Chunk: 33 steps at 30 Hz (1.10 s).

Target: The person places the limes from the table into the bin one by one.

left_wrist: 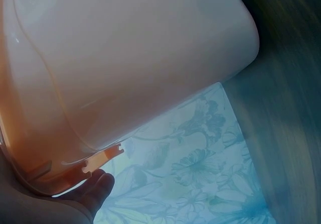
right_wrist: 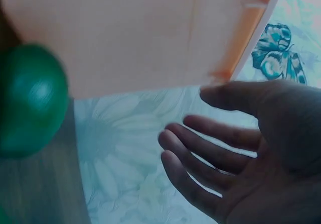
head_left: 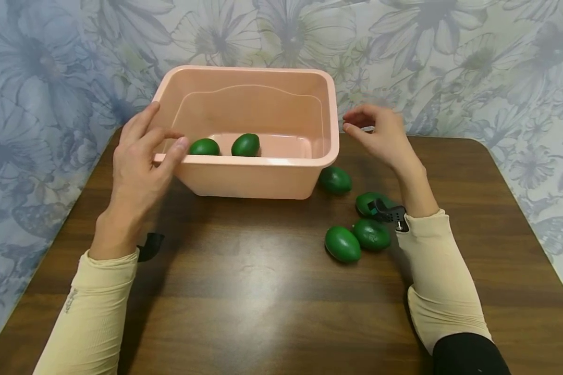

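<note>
Clearly, the left hand (head_left: 141, 151) grips the tub (head_left: 253, 180) at eight o'clock — the right hand (head_left: 383, 133), unclenched, hovers near three.

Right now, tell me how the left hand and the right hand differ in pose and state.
The left hand grips the peach tub near its front left corner, while the right hand holds nothing.
The left hand is on the tub's left side; the right hand hovers beside its right side, thumb apart from bent fingers.
Both are bare, below pale yellow sleeves.
</note>
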### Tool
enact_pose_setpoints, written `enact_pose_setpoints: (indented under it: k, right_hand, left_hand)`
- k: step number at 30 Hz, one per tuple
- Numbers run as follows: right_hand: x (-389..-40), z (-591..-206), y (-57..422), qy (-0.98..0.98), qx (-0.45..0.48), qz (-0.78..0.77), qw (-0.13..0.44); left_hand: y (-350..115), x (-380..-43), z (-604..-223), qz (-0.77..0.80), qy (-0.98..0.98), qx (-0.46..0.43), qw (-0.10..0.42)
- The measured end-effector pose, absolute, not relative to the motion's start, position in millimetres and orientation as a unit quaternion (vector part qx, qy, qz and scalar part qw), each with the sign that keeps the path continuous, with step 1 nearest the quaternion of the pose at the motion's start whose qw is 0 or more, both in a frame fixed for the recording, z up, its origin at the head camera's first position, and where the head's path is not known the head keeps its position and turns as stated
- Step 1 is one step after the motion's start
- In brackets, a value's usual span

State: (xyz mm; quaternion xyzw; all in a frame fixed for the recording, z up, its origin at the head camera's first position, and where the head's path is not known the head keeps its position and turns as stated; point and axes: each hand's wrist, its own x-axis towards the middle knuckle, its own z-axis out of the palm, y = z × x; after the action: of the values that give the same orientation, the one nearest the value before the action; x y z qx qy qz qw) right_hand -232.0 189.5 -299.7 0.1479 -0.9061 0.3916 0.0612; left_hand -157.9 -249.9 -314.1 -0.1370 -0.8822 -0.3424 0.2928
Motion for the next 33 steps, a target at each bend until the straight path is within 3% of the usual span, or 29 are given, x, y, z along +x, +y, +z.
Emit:
enact_pose_setpoints:
  k: [13, 23, 33]
  right_hand:
    - [-238, -316, 204, -0.887, 0.223, 0.4, -0.055]
    - [-233, -323, 206, -0.864, 0.243, 0.352, -0.265]
    - [-238, -338, 199, -0.884, 0.269, 0.299, -0.24]
  left_hand:
    - [-250, -158, -314, -0.338, -0.884, -0.134, 0.295]
    - [-248, -159, -313, -0.342, -0.881, -0.141, 0.296]
    - [-248, -157, -314, -0.34, -0.881, -0.138, 0.297]
